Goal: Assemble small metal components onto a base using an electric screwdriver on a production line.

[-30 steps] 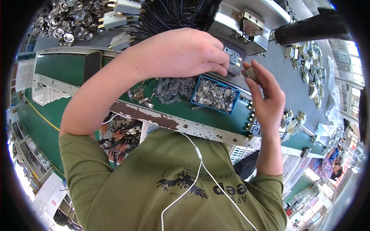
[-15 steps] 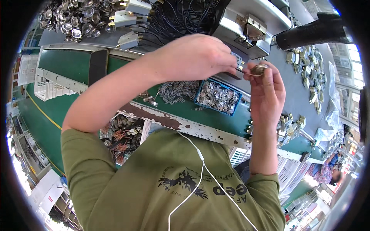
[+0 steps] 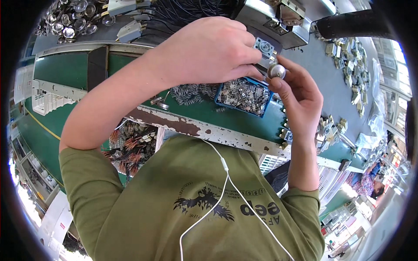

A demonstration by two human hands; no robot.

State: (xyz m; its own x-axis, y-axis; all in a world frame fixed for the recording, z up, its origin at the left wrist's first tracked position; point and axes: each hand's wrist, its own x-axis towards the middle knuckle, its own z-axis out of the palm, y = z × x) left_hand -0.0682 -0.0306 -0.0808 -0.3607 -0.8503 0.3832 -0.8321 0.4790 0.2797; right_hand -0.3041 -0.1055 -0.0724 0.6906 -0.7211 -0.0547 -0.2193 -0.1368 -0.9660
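Note:
Between the fingertips of my right hand (image 3: 300,93) is a small round metal cap (image 3: 276,71), its domed face with a central knob turned up. My left hand (image 3: 222,50) reaches in from the left with its fingers closed in a pinch right beside the cap. A thin dark piece shows at those fingertips, too small to name. Just beyond them sits a grey square block (image 3: 263,47) with a round recess and brass-coloured pins; whether my left fingers touch it I cannot tell. Below both hands, a blue tray (image 3: 217,101) holds many small metal pieces.
Coiled springs (image 3: 188,94) lie left of the tray. Shiny metal cups (image 3: 69,19) are heaped at the far left, beside pale blocks (image 3: 130,30) with black cables (image 3: 187,12). A metal fixture (image 3: 289,17) and a black tube (image 3: 348,27) stand beyond. Small assemblies (image 3: 355,82) lie right.
The cap has turned in my right fingers from a side-on tilt to show its knobbed face. Both hands remain close together. The whole view has shifted somewhat.

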